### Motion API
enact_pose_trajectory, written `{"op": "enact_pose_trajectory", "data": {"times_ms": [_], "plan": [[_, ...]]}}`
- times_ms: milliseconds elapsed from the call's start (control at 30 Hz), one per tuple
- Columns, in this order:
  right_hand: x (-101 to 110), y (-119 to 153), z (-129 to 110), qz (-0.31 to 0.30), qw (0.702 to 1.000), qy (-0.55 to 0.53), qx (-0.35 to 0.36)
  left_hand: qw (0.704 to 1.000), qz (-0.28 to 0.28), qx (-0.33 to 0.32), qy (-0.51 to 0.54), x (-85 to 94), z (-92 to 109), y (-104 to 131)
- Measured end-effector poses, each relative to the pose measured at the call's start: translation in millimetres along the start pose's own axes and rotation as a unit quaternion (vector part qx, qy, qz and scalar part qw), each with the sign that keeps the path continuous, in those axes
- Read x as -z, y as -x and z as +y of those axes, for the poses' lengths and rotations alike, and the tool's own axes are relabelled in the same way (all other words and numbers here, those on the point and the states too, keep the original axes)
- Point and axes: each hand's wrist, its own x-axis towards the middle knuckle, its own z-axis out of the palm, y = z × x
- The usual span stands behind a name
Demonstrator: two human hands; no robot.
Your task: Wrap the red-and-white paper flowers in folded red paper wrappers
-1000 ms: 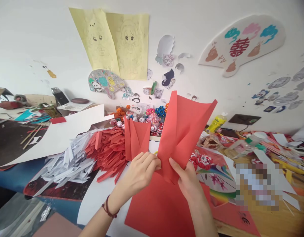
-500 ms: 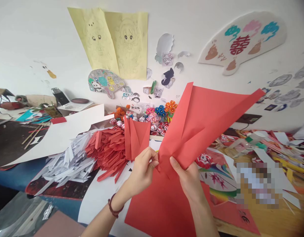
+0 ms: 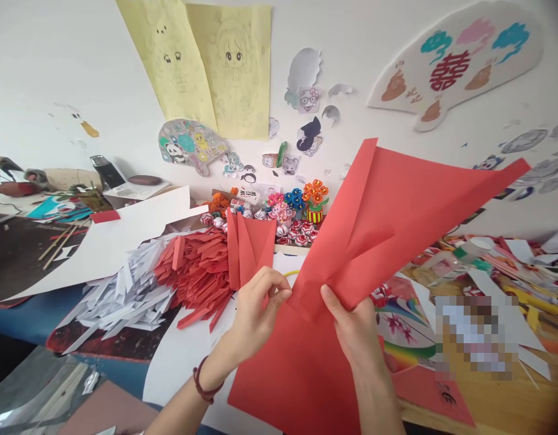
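Note:
A large sheet of red paper (image 3: 396,211), with folds along its left and right edges, stands raised and tilted in front of me. My right hand (image 3: 355,317) grips its lower part, thumb lying on the near side. At the sheet's lower left corner my left hand (image 3: 263,308) is closed in a pinch, its fingertips at the paper's edge. Beneath both hands lies another flat red sheet (image 3: 292,374). Just beyond my left hand is a folded red paper piece (image 3: 251,248), beside a heap of folded red strips (image 3: 197,272).
White paper strips (image 3: 124,296) are piled on the left, near a big white sheet (image 3: 138,232). Paper flowers (image 3: 301,232) stand along the wall. Scraps (image 3: 482,248) and a printed rainbow sheet (image 3: 405,323) cover the right side. Yellow drawings (image 3: 237,72) hang on the wall.
The upper part of the raised red sheet has swung right and slightly up, along with my right hand. My left hand stays nearly in place. The view has shifted slightly.

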Motion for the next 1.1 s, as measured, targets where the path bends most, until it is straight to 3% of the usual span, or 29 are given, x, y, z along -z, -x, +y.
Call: {"op": "enact_pose_trajectory", "data": {"times_ms": [67,200,433,733,933,1100], "plan": [[-1.4,1.4,-1.9,0.008,1.000,0.013,0.007,0.993,0.028,-0.069,-0.094,-0.2,1.9,3.9],[-2.3,3.8,-4.5,0.012,0.999,0.043,0.029,0.942,0.059,-0.184,-0.273,-1.7,-0.7,11.7],[-4.2,11.8,-10.6,0.023,0.995,0.081,0.062,0.884,0.084,-0.270,-0.373,-8.0,-9.1,18.1],[-3.0,13.5,-13.2,0.019,0.988,0.125,0.086,0.877,0.046,-0.291,-0.380,-4.5,5.8,10.3],[-11.3,14.0,-21.0,-0.012,0.997,0.057,0.041,0.876,0.018,-0.321,-0.359,-3.4,9.5,8.2],[-14.3,15.4,-30.2,-0.001,0.998,0.053,0.023,0.900,-0.010,-0.272,-0.341,-5.8,4.9,12.2]]}}
